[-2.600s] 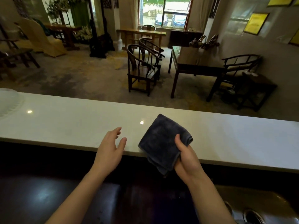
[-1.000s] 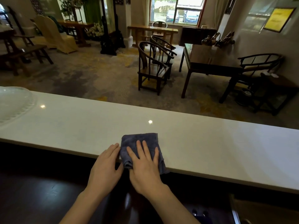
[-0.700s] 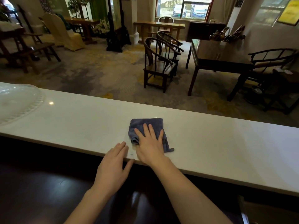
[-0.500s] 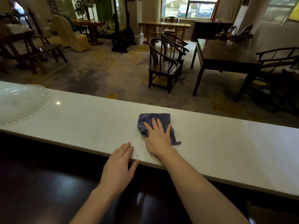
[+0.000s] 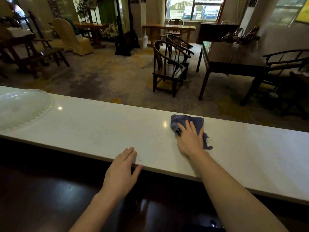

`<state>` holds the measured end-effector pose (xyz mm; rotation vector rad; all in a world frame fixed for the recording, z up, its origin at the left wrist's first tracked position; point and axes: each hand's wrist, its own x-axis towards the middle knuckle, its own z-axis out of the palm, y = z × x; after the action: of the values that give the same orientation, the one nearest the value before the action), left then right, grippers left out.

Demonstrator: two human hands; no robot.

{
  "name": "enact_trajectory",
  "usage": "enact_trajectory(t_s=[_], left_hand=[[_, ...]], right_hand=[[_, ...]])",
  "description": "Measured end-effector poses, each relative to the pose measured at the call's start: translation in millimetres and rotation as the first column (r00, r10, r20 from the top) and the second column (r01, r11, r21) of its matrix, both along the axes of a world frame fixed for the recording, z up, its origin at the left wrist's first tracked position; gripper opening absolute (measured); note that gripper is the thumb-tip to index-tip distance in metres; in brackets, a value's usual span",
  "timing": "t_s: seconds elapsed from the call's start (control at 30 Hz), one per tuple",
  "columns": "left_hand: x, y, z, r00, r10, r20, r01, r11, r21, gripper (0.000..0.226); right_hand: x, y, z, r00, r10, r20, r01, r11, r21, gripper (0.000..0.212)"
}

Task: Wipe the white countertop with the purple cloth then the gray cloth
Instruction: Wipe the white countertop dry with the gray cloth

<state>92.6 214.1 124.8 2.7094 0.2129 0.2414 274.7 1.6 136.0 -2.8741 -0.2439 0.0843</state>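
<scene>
The white countertop point(image 5: 100, 131) lies bare between the cloth point(image 5: 189, 122) and glass dish point(image 5: 21, 108).

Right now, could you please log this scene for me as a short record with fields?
surface: white countertop
cloth: purplish-gray cloth, flat on the countertop, near the far edge
right hand: right hand palm down on the cloth, fingers spread
left hand: left hand resting on the near edge, empty
other: clear dish at far left
</scene>
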Motion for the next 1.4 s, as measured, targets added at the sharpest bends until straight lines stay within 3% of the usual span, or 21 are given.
enact_trajectory(t_s=[0.53,0.83,1.1,1.4], left_hand=[[-0.1,0.0,-0.9,1.000,0.007,0.003,-0.006,1.000,-0.024,0.059],[-1.3,-0.3,-1.1,1.000,-0.002,0.017,0.003,1.000,-0.016,0.057],[1.0,-0.5,-1.7,1.000,-0.008,0.025,0.008,1.000,0.014,0.055],[2.7,-1.6,-0.2,1.000,-0.003,0.018,0.003,1.000,0.003,0.054]], right_hand=[[-11.8,-121.5,3.6,0.943,-0.332,0.024,0.333,0.942,-0.047,0.053],[-31.0,-102.0,-0.9,0.898,-0.440,0.007,0.439,0.894,-0.088,0.061],[-49.7,-71.6,5.2,0.958,-0.282,-0.045,0.281,0.959,-0.036,0.058],[-101.5,29.5,-6.4,0.982,0.186,0.025,-0.185,0.983,-0.011,0.068]])
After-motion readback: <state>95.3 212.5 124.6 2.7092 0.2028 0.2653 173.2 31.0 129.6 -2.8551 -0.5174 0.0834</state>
